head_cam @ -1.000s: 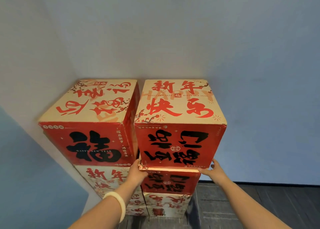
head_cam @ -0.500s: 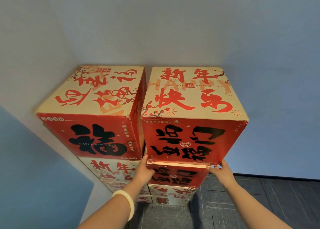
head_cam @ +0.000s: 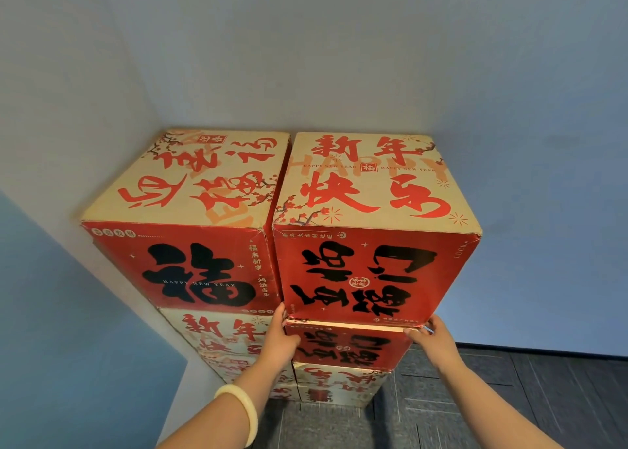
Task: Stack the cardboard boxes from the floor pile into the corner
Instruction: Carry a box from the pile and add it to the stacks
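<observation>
Two stacks of red-and-tan printed cardboard boxes stand side by side in the wall corner. The top right box (head_cam: 370,244) sits on the right stack, its lower edge slightly raised above the red box below (head_cam: 346,346). My left hand (head_cam: 280,339) holds its lower left corner. My right hand (head_cam: 430,339) grips its lower right corner. The top left box (head_cam: 183,231) rests beside it, touching or nearly touching.
Pale grey walls (head_cam: 339,57) meet behind the stacks. A blue wall panel (head_cam: 68,329) runs along the left. Dark grey floor planks (head_cam: 526,397) lie to the right of the stacks. A pale bangle (head_cam: 243,411) sits on my left wrist.
The view has moved closer and looks more down onto the box tops. The top right box has shifted a little back toward the corner; both hands keep hold of its lower corners.
</observation>
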